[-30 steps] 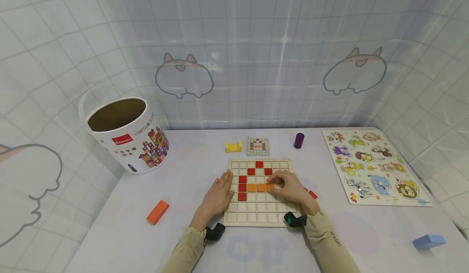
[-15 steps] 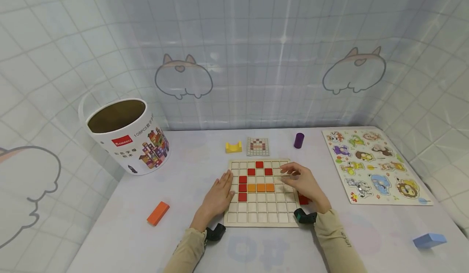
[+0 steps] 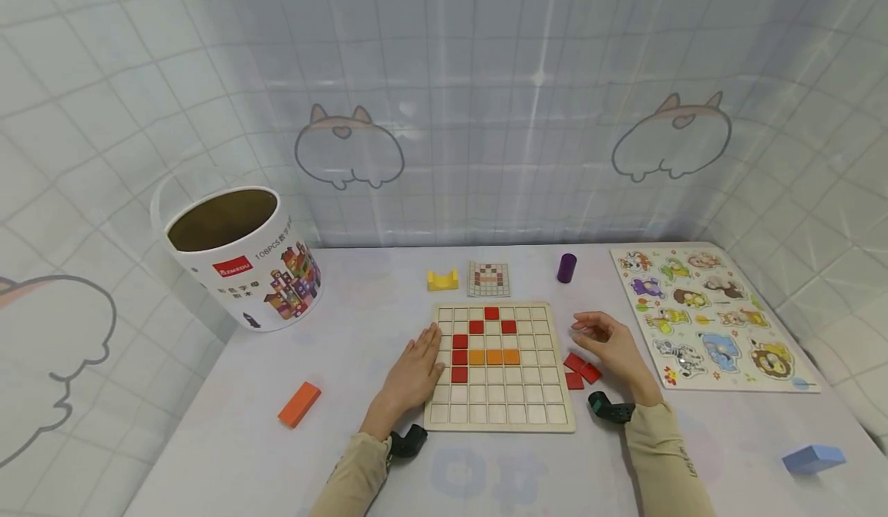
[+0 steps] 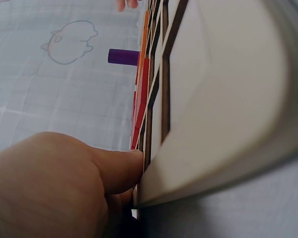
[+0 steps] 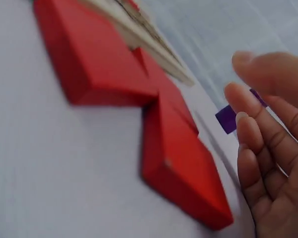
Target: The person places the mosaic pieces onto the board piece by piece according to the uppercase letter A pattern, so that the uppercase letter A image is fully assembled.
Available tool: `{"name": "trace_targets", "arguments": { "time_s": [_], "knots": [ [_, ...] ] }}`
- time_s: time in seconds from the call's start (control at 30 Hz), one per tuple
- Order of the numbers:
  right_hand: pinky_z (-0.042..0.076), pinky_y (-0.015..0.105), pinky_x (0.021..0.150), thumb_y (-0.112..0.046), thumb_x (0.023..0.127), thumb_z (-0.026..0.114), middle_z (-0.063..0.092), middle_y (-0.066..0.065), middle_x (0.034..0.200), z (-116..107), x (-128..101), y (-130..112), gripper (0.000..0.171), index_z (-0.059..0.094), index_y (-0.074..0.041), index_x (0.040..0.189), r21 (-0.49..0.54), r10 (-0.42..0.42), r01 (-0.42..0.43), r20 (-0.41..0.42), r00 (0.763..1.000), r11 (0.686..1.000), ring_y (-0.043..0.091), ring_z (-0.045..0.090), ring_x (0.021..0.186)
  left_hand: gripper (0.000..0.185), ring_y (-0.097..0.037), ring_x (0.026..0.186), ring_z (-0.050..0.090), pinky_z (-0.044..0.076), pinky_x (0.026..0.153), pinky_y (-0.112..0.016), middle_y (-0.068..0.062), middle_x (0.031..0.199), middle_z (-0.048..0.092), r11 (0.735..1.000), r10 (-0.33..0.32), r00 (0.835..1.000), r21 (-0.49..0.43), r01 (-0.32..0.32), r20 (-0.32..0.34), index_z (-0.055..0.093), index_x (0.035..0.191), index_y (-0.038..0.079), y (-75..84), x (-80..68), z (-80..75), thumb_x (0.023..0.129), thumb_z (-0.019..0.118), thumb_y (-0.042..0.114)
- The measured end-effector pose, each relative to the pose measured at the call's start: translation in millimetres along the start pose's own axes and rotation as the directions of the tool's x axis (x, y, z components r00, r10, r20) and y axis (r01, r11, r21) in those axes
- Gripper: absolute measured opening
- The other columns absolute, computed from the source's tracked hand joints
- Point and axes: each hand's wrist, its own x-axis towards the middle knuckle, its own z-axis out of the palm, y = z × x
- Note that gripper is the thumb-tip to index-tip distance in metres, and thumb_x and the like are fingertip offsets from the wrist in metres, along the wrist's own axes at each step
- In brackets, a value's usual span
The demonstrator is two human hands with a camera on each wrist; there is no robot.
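Note:
A wooden grid board [image 3: 499, 417] lies on the table, with several red tiles [image 3: 459, 341] in a stepped line and three orange tiles [image 3: 494, 357] in a row. My left hand [image 3: 411, 370] rests along the board's left edge, fingers straight; in the left wrist view its thumb [image 4: 119, 168] touches the rim. To the right of the board my right hand [image 3: 610, 347] hovers with relaxed fingers, holding nothing. Just below its fingertips lie three loose red tiles [image 3: 574, 381], seen close up as thick red squares [image 5: 188, 163] in the right wrist view.
Behind the board are a small pattern card [image 3: 489, 279], a yellow block [image 3: 442, 280] and a purple cylinder [image 3: 566, 268]. A white bucket [image 3: 243, 270] and an orange block [image 3: 300, 404] stand left. An animal puzzle board [image 3: 714, 317] and a blue block [image 3: 813, 459] are right.
My right hand has let go of the rightmost orange tile in the row and moved right, off the board, to above the loose red tiles. The left hand has stayed put.

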Motion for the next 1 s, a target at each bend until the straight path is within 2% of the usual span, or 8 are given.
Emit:
{"name": "trace_targets", "arguments": {
  "time_s": [0.3, 0.5, 0.63, 0.87, 1.0],
  "knots": [
    [0.048, 0.013, 0.078, -0.013, 0.089, 0.069, 0.068, 0.019, 0.110, -11.0, -16.5, -3.3, 0.034, 0.062, 0.000, 0.119, -0.051, 0.026, -0.019, 0.137, 0.990, 0.999, -0.002, 0.057, 0.086, 0.061, -0.032, 0.149, 0.022, 0.020, 0.121, -0.050, -0.016, 0.161, 0.020, 1.000, 0.005, 1.000, 0.007, -0.005, 0.001, 0.023, 0.152, -0.002, -0.3, -1.3, 0.0, 0.101, 0.044, 0.024],
    [0.047, 0.015, 0.085, -0.016, 0.085, 0.074, 0.066, 0.017, 0.118, -27.8, -22.2, -8.0, 0.045, 0.058, -0.003, 0.125, -0.062, 0.033, -0.017, 0.274, 0.961, 0.998, 0.002, 0.057, 0.098, 0.060, -0.033, 0.149, 0.021, 0.020, 0.121, -0.051, -0.016, 0.161, 0.020, 1.000, 0.012, 1.000, 0.000, -0.011, -0.004, 0.023, 0.152, -0.003, -0.7, -1.5, -0.1, 0.101, 0.044, 0.022],
    [0.045, 0.014, 0.087, -0.014, 0.081, 0.077, 0.065, 0.018, 0.118, -36.1, -25.1, -10.2, 0.051, 0.057, -0.001, 0.125, -0.053, 0.038, -0.022, 0.330, 0.943, 0.998, 0.002, 0.057, 0.100, 0.061, -0.033, 0.149, 0.021, 0.019, 0.121, -0.051, -0.016, 0.162, 0.019, 1.000, 0.010, 1.000, 0.008, -0.010, 0.002, 0.022, 0.152, -0.002, -0.3, -0.3, -0.8, 0.102, 0.044, 0.023],
    [0.044, 0.011, 0.090, -0.008, 0.080, 0.076, 0.064, 0.013, 0.113, -37.9, -26.5, -12.2, 0.037, 0.063, -0.003, 0.114, -0.099, 0.009, 0.033, 0.405, 0.914, 0.995, -0.002, 0.055, 0.103, 0.061, -0.033, 0.149, 0.022, 0.020, 0.121, -0.051, -0.016, 0.161, 0.020, 1.000, 0.012, 1.000, 0.010, -0.012, -0.001, 0.022, 0.152, -0.002, -0.4, 0.1, -1.5, 0.101, 0.044, 0.024],
    [0.044, 0.011, 0.089, -0.004, 0.079, 0.075, 0.066, 0.011, 0.109, -36.1, -25.1, -10.8, 0.031, 0.065, -0.005, 0.108, -0.125, 0.008, 0.045, 0.398, 0.918, 0.991, -0.002, 0.056, 0.100, 0.061, -0.033, 0.149, 0.022, 0.020, 0.121, -0.051, -0.016, 0.161, 0.020, 1.000, 0.013, 1.000, 0.005, -0.013, -0.004, 0.022, 0.152, -0.002, -0.7, 0.6, -0.5, 0.101, 0.044, 0.024]
  ]
}}
